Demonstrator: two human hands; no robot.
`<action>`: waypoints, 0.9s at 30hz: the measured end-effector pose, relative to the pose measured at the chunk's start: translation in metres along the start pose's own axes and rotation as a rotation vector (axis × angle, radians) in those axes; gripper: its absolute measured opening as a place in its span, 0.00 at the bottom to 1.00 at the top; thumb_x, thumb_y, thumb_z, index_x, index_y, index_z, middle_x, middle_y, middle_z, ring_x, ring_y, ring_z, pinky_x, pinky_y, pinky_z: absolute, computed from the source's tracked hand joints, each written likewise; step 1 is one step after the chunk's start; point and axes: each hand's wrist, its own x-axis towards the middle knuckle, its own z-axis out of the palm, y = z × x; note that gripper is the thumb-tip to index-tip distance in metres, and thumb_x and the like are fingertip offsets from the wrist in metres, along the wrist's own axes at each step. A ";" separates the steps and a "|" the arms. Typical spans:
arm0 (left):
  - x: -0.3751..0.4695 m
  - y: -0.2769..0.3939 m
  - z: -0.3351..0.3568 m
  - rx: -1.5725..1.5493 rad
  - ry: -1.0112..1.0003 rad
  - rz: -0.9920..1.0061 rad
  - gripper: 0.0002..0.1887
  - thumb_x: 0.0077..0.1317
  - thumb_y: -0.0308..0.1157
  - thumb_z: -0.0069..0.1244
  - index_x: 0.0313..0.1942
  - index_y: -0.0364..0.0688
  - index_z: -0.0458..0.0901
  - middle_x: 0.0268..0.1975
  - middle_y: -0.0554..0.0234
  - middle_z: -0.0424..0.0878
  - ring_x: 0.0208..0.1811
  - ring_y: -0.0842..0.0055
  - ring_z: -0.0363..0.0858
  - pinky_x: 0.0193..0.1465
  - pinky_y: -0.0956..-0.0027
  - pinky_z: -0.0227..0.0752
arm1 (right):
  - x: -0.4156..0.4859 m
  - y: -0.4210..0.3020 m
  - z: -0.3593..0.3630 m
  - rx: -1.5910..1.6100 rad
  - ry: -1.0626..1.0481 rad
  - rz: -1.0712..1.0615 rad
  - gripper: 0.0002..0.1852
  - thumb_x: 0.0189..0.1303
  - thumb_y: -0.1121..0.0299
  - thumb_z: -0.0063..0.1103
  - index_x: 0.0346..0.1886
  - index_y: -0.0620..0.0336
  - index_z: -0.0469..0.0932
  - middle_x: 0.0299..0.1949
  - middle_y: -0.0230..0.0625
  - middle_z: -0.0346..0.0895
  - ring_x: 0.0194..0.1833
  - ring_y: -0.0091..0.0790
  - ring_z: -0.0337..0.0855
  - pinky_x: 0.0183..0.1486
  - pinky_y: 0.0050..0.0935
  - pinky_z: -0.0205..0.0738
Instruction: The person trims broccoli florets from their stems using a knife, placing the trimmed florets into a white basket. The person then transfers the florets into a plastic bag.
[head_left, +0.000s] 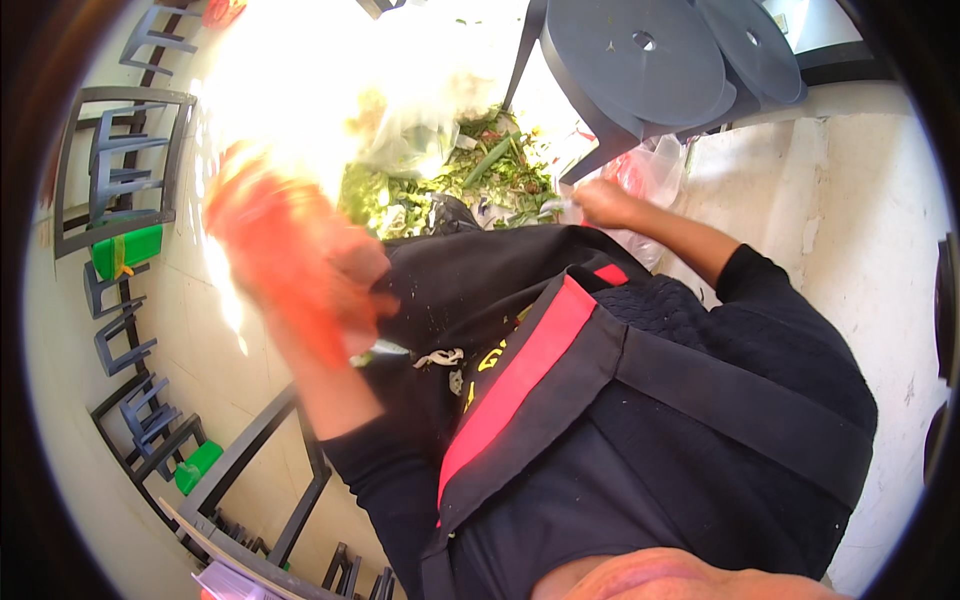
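Observation:
My left hand (352, 270) is on the left beside my lap, strongly blurred. An orange-red blur (277, 217) spreads over it and its wrist; whether this is a bag, a glove or something else is unclear. Just below the fingers shows a small white and green piece (386, 348), perhaps of vegetable. On the right, my right hand (604, 202) is closed in a fist around a thin pale object (556, 206), mostly hidden. A heap of leafy green vegetable scraps (487, 161) lies beyond my knees, under a clear plastic bag (420, 135).
Grey plastic stools (637, 60) stand close beyond my right hand. Beneath them sits a clear bag with something red inside (630, 172). A black plastic bag (450, 214) touches the scraps. Table frames (292, 480) and upturned stools line the left. Bits of peel (441, 358) lie on my black apron.

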 end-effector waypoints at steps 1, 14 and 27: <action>0.001 -0.021 0.020 0.100 -0.021 -0.022 0.09 0.73 0.33 0.45 0.42 0.39 0.79 0.42 0.64 0.79 0.41 0.75 0.80 0.45 0.72 0.77 | 0.012 0.009 0.028 0.126 0.029 -0.111 0.08 0.51 0.74 0.55 0.29 0.68 0.82 0.35 0.55 0.83 0.38 0.53 0.86 0.43 0.49 0.79; -0.031 -0.116 0.137 0.037 -0.006 -0.121 0.18 0.75 0.37 0.40 0.57 0.33 0.73 0.52 0.56 0.79 0.54 0.67 0.79 0.57 0.66 0.75 | -0.003 0.140 0.086 0.291 -0.379 0.386 0.07 0.39 0.72 0.66 0.25 0.61 0.82 0.17 0.41 0.77 0.19 0.37 0.80 0.22 0.35 0.74; -0.154 -0.021 0.053 1.193 0.168 0.500 0.21 0.58 0.35 0.57 0.50 0.33 0.77 0.46 0.41 0.80 0.49 0.49 0.79 0.54 0.56 0.73 | 0.009 0.007 -0.043 0.113 -0.310 -0.165 0.19 0.58 0.68 0.61 0.51 0.66 0.74 0.37 0.44 0.80 0.39 0.41 0.80 0.40 0.36 0.74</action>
